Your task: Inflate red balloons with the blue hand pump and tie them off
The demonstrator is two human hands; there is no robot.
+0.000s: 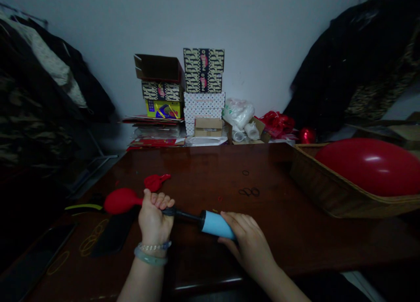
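My left hand (156, 214), closed in a fist, grips the neck of a small, partly filled red balloon (120, 201) together with the black end of a hand balloon pump (217, 224). Inside the fist, the join between balloon and pump is hidden. The pump's blue barrel lies under my right hand (246, 238), whose fingers and thumb wrap round its right end. A thin black rod (187, 216) shows between the hands. Just beyond my left hand, a flat red balloon (156, 182) lies on the dark wooden table (210, 166).
A wicker basket (315, 188) with a large red balloon (370, 166) stands at the right. Black bands (250, 192) lie mid-table. Yellow rubber bands (90, 243), a dark flat object (113, 234) and a phone-like slab (36, 258) are at left. Stacked boxes (204, 70) stand behind.
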